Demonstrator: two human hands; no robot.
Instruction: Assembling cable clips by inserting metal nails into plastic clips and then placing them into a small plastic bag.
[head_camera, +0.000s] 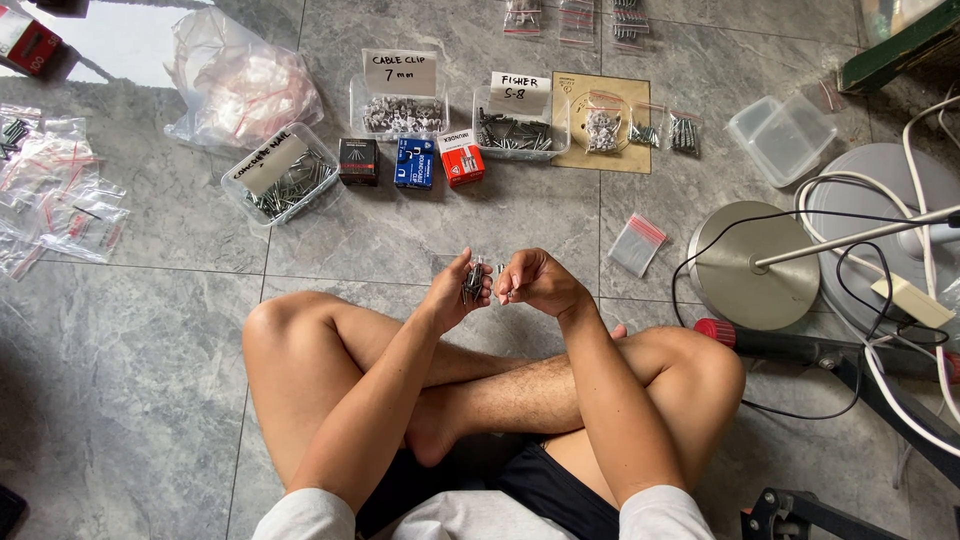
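I sit cross-legged on a grey tiled floor. My left hand (455, 293) grips a small clear zip bag of dark screws (472, 283) in front of my knees. My right hand (533, 280) is curled right beside it, fingertips pinching the bag's top edge. Both hands meet just above the tile seam. Ahead of me stand a clear tub of concrete nails (283, 178), a tub of white cable clips (400, 110) and a tub of dark screws (515, 128), each with a white label card.
Three small boxes, black (358, 160), blue (414, 162) and red (461, 157), sit between the tubs. A tan card (560, 135) holds filled bags. Empty zip bags (60, 190) lie left, one (637, 243) right. A round metal stand base (752, 266), cables and an empty tub (781, 135) crowd the right.
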